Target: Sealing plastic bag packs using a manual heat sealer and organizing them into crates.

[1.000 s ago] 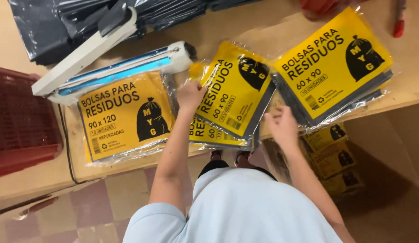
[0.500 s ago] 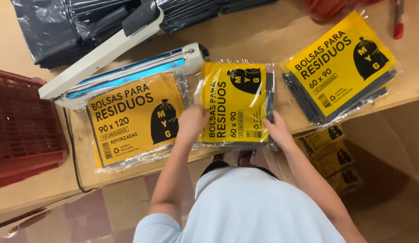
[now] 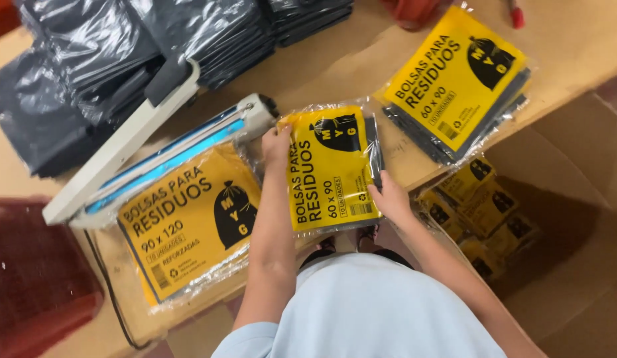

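Small yellow packet of bin bags (image 3: 331, 169) in clear wrap, lying flat on the desk (image 3: 361, 59) near its front edge, top end just beside the tip of the white sealing machine (image 3: 156, 156). Left hand (image 3: 276, 142) pinching the top left corner, right hand (image 3: 388, 195) gripping the lower right edge, probably to keep the packet straight and steady. Bigger yellow packet (image 3: 189, 225) close on the left, sticking out over the edge. Another packet (image 3: 457, 83) apart on the right. Black bag piles (image 3: 109, 59) at the back. Bare desk between the packets. Box of packets (image 3: 484, 212) below the edge. Red basket (image 3: 36, 278) far left.
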